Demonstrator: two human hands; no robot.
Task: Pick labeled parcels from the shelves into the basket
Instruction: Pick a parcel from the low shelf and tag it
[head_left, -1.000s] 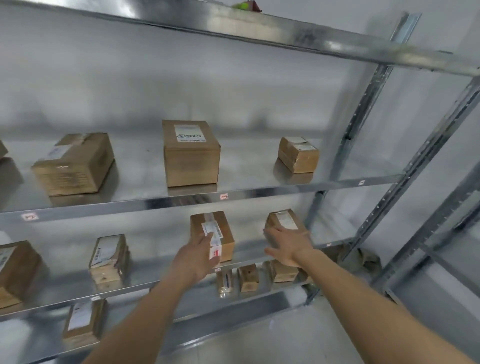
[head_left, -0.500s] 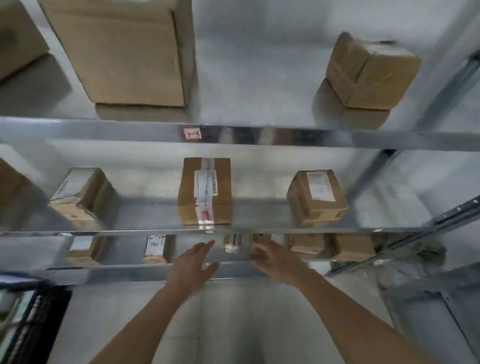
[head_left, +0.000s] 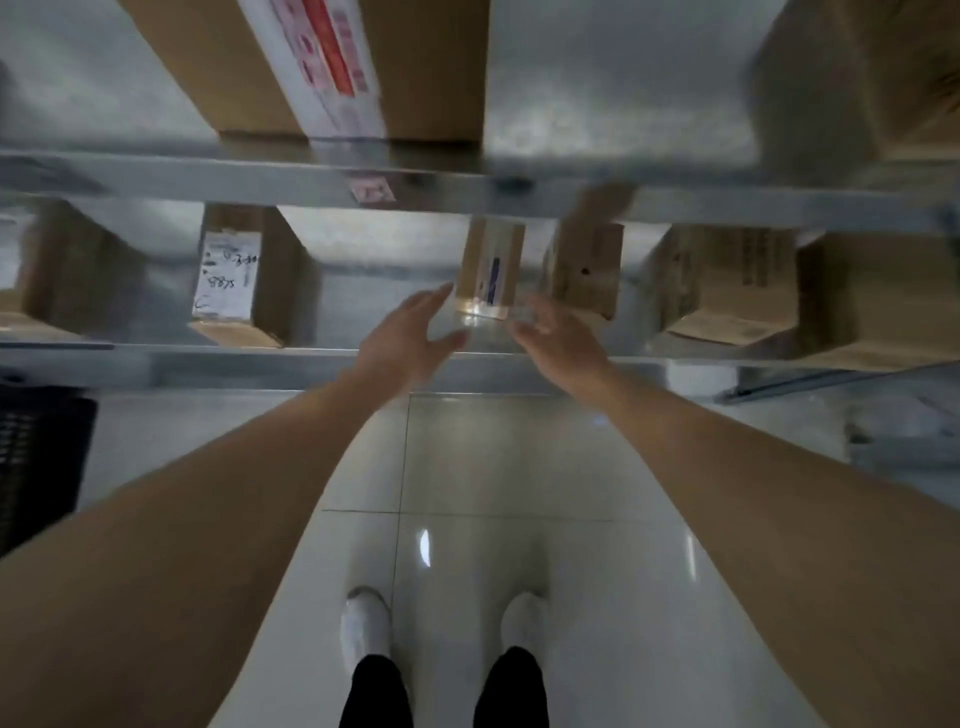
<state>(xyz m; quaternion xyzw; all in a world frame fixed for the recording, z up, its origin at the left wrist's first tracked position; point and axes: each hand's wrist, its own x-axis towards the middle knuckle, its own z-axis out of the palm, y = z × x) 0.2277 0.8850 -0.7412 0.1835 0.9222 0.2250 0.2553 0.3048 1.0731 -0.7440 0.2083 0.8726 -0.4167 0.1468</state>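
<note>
A small brown parcel (head_left: 491, 267) with a white and blue label stands on the lowest metal shelf (head_left: 311, 358), taped at its front end. My left hand (head_left: 410, 332) reaches toward its left side with fingers spread and holds nothing. My right hand (head_left: 558, 332) reaches toward its right side, fingers relaxed, also empty. Neither hand touches the parcel. The black basket (head_left: 41, 457) shows at the left edge on the floor.
Other cardboard parcels share the lowest shelf: one with a handwritten label (head_left: 234, 275) to the left, a plain one (head_left: 584, 270) just right, larger ones (head_left: 727, 286) further right. A big taped box (head_left: 322, 67) sits on the shelf above. My feet stand on white floor tiles.
The view has dropped from the upper shelves to the lowest shelf and my feet. Both hands have moved down and forward to either side of the small labeled parcel.
</note>
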